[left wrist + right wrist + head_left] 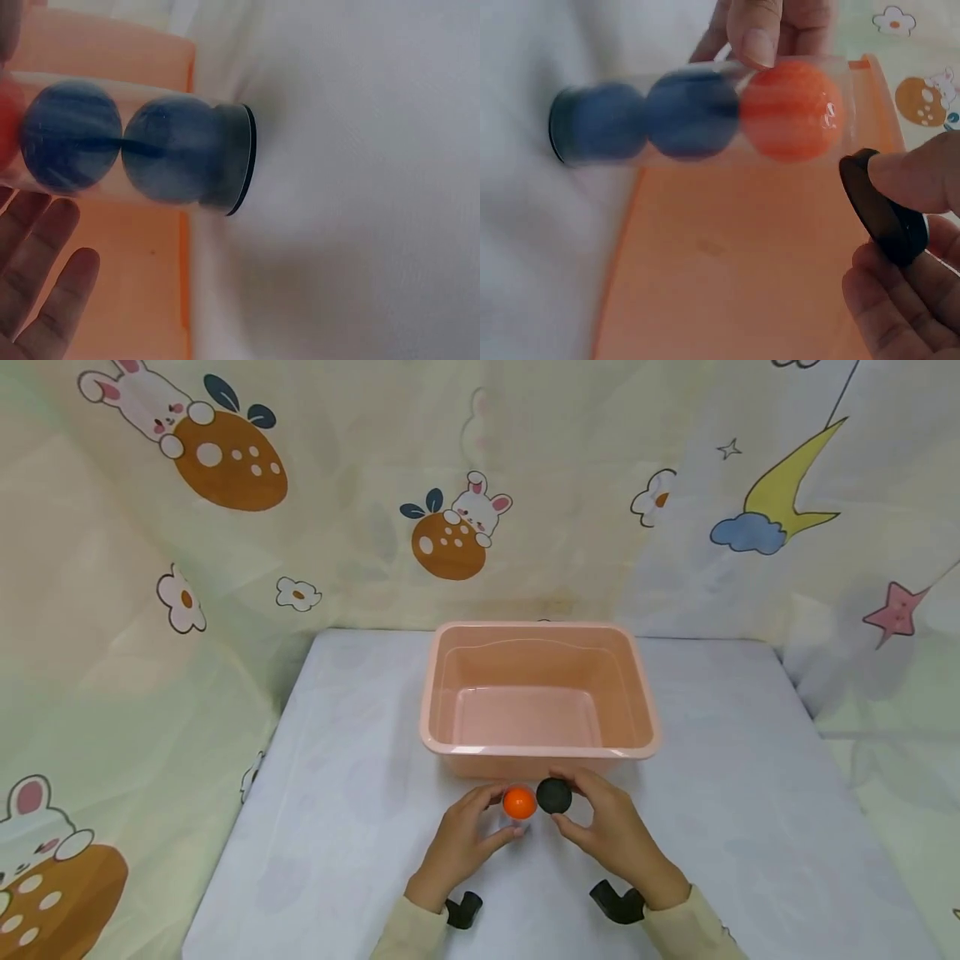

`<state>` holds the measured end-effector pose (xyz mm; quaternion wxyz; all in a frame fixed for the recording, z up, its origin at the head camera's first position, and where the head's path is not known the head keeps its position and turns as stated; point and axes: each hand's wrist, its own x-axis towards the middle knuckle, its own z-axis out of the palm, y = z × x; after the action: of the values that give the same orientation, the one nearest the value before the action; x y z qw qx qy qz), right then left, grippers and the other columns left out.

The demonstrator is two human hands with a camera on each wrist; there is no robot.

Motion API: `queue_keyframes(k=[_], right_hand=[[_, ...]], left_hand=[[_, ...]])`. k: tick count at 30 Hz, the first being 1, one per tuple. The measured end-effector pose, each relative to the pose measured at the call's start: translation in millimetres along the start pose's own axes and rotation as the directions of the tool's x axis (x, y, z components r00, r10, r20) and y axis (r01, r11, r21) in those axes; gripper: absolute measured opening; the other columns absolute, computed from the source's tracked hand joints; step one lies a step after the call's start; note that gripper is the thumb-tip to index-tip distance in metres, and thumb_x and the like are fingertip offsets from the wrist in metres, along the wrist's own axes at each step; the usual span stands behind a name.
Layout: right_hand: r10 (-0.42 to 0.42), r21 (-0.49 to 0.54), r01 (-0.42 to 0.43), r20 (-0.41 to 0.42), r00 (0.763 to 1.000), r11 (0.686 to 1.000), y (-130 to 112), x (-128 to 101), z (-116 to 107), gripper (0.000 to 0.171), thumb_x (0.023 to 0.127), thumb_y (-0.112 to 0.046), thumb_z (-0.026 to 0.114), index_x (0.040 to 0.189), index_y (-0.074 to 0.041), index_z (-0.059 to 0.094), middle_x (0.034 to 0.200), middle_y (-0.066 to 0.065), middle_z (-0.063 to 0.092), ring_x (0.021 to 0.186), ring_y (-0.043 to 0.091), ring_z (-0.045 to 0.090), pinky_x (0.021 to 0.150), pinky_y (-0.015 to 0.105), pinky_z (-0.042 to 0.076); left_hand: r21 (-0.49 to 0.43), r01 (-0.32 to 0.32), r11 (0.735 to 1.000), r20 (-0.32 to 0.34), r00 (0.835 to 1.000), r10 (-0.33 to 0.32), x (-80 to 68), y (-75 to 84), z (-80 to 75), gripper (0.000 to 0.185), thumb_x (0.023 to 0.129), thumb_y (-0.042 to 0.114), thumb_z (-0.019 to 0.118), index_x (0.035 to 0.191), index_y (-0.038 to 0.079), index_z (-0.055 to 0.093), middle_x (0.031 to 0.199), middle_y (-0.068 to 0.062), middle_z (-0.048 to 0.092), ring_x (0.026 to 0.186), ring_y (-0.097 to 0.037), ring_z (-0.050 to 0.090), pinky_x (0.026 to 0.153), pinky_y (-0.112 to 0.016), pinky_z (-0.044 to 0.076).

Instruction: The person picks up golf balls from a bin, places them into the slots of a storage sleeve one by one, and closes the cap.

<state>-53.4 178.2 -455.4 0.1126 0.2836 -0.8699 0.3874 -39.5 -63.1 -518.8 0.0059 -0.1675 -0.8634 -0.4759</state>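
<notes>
My left hand [461,839] grips a clear tube [120,184] between thumb and fingers. Inside the tube, an orange ball [791,112] lies nearest one end, followed by two dark blue balls [692,115]. A black end cap [231,157] closes the far end, by the blue balls. Between thumb and fingers of my right hand [618,835] is a loose round black cap [885,206]. It is held just beside the orange-ball end of the tube, apart from it in the right wrist view.
Just beyond both hands stands a pink plastic basin [540,750] on the white-covered table [337,860]. Cloth printed with rabbits, flowers and a moon [795,485] hangs behind and to the sides. Black wrist cameras [617,902] sit at both sleeves.
</notes>
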Motion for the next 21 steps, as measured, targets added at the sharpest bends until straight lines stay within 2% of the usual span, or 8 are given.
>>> queue_keyframes(k=[8,12,17,21], right_hand=[[-0.123,-0.086,0.129,0.075,0.99,0.988,-10.8,20.2,-0.7,0.057,0.069,0.004,0.099,0.12,0.0,0.072,0.116,0.007,0.077,0.106,0.026,0.074,0.091,0.045,0.065],[-0.173,-0.089,0.187,0.141,0.975,0.978,-15.8,30.8,1.9,0.055,0.07,0.0,0.1,0.12,-0.002,0.077,0.119,0.008,0.079,0.112,0.029,0.074,0.096,0.048,0.063],[-0.225,-0.068,0.255,0.294,0.929,0.964,-21.1,43.2,4.8,0.051,0.076,0.0,0.097,0.122,-0.001,0.077,0.121,0.008,0.077,0.113,0.026,0.073,0.095,0.04,0.063],[-0.23,-0.114,0.298,0.403,0.886,0.948,-28.0,54.8,5.7,0.041,0.077,-0.002,0.097,0.113,-0.002,0.075,0.106,0.003,0.075,0.096,0.018,0.072,0.085,0.029,0.062]], left_hand=[[-0.034,0.027,0.999,0.014,1.0,-0.027,1.0,1.7,0.7,0.053,0.091,0.02,0.089,0.139,0.01,0.068,0.134,-0.004,0.072,0.119,-0.023,0.071,0.106,-0.047,0.058],[-0.042,0.039,0.998,0.025,0.999,-0.038,1.0,0.5,0.0,0.054,0.092,0.021,0.088,0.14,0.011,0.067,0.134,-0.002,0.071,0.12,-0.022,0.07,0.108,-0.047,0.057],[-0.026,0.033,0.999,0.025,0.999,-0.033,-0.4,-2.7,0.7,0.054,0.094,0.026,0.086,0.142,0.011,0.066,0.134,-0.001,0.072,0.123,-0.021,0.069,0.109,-0.046,0.056],[-0.011,0.015,1.0,0.012,1.0,-0.014,-1.2,-6.2,0.4,0.051,0.096,0.028,0.085,0.141,0.013,0.067,0.134,0.0,0.072,0.123,-0.02,0.07,0.108,-0.044,0.057]])
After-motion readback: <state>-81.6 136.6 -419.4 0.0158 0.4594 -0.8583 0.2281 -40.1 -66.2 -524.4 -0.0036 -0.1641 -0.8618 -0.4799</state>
